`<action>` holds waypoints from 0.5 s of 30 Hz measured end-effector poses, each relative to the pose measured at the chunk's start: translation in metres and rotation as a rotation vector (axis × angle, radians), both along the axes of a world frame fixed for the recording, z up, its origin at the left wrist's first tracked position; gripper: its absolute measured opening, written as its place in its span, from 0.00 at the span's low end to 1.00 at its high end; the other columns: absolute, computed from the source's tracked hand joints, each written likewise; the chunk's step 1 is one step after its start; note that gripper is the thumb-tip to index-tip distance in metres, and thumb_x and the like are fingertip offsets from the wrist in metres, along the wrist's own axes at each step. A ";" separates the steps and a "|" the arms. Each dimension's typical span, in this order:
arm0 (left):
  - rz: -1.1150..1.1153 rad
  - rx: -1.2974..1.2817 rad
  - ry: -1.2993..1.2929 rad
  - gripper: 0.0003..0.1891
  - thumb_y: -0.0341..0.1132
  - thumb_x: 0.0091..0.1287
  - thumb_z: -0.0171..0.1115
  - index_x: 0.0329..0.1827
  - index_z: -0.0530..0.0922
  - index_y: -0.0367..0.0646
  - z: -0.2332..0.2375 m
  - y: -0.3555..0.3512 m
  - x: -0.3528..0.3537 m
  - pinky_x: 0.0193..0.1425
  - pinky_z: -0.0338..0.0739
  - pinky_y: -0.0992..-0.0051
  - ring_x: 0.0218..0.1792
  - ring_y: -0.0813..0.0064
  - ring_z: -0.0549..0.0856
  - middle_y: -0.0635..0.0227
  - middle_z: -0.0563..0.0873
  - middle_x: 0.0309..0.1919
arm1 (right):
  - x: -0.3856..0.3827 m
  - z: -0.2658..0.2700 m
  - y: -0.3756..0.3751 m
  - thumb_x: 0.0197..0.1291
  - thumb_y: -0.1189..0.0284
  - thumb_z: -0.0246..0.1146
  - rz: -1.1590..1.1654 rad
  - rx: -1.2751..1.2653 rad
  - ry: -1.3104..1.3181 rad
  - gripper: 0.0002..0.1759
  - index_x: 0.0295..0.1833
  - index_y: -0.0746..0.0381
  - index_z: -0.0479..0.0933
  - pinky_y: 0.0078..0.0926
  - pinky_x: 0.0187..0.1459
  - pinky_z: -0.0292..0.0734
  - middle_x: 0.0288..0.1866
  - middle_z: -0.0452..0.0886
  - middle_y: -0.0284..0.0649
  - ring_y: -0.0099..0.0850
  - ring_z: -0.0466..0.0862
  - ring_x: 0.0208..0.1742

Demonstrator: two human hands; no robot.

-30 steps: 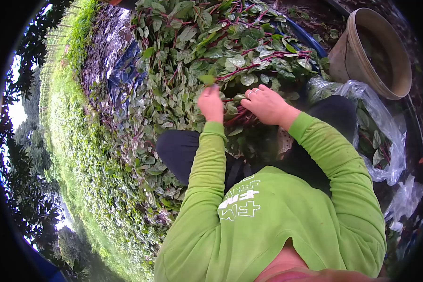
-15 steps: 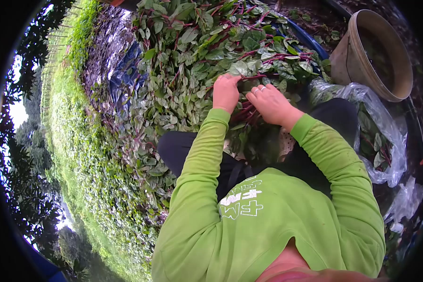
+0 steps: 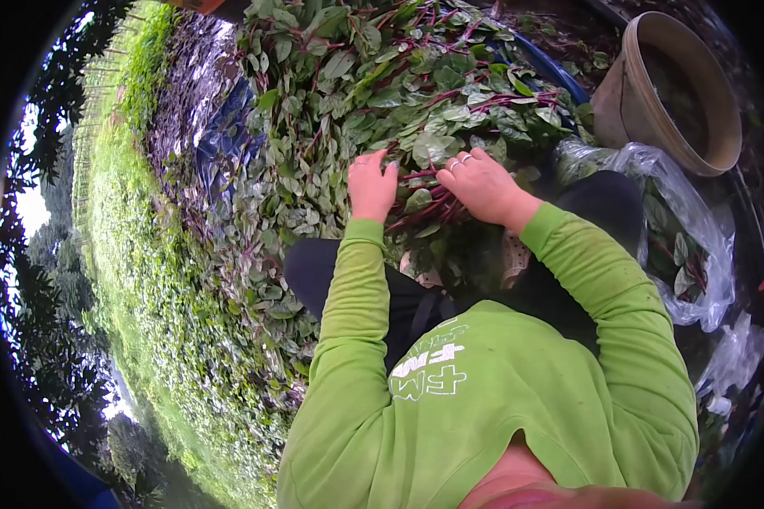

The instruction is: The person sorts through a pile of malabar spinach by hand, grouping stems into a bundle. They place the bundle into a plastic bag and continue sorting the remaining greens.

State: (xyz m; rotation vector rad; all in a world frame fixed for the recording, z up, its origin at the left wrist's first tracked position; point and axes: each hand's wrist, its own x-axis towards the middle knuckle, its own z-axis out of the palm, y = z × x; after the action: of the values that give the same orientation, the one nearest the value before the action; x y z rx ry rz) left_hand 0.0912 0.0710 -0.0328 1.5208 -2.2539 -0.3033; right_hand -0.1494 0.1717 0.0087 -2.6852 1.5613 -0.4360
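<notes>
Head view: the right hand's (image 3: 486,188) fingers curl shut on some red stems (image 3: 433,207). The left hand's (image 3: 371,187) fingers are a bit bent; I cannot tell if they pinch anything. The stems lie between the hands, next to the big leafy pile (image 3: 339,64). They look light and bendy. Their leaves (image 3: 418,200) look soft and could tear, so the stems seem best to hold.

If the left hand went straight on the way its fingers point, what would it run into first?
Most likely the leaves of the leafy heap lying right ahead of the left hand; depth is unclear, so I can't tell whether it touches them now.
</notes>
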 end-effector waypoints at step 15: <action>-0.787 -0.119 -0.535 0.08 0.31 0.64 0.62 0.39 0.90 0.47 0.058 -0.045 0.018 0.81 0.60 0.46 0.49 0.65 0.85 0.69 0.87 0.34 | 0.002 0.008 0.002 0.57 0.72 0.66 -0.005 0.164 -0.026 0.32 0.70 0.54 0.73 0.38 0.53 0.74 0.48 0.83 0.40 0.38 0.84 0.53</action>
State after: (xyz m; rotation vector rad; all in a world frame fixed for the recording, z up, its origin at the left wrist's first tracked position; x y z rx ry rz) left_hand 0.1096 0.0262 0.0248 0.6245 -3.1581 0.0438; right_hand -0.1469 0.1732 0.0169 -2.5439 1.5255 -0.3253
